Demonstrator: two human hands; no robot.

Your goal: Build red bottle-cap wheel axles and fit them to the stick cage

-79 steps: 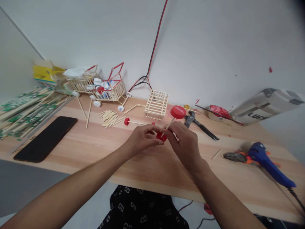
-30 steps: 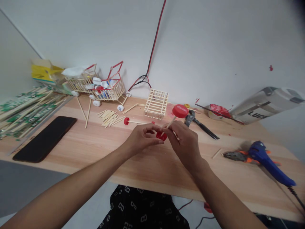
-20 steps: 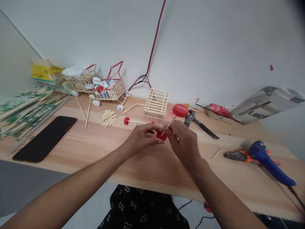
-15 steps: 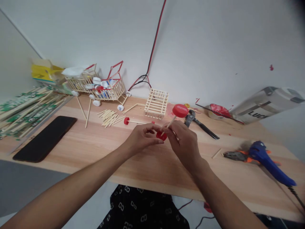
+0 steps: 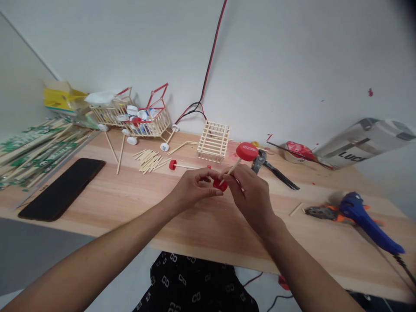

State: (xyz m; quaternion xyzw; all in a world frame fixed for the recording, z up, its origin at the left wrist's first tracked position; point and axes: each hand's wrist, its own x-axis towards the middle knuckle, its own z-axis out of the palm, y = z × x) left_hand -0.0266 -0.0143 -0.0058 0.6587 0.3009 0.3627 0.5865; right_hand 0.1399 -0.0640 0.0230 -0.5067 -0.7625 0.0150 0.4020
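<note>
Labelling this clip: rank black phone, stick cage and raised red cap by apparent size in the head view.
1. black phone
2. stick cage
3. raised red cap
The phone lies nearer the camera, which may flatter it.

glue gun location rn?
Head view, far right of the table: the blue glue gun lies beside the orange-handled pliers, well to the right of the right hand.

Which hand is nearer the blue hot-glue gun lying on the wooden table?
Right. The right hand, pinching a thin wooden stick, is left of the blue hot-glue gun; the left hand, pinching a small red cap, is farther left, beyond the right hand.
</note>
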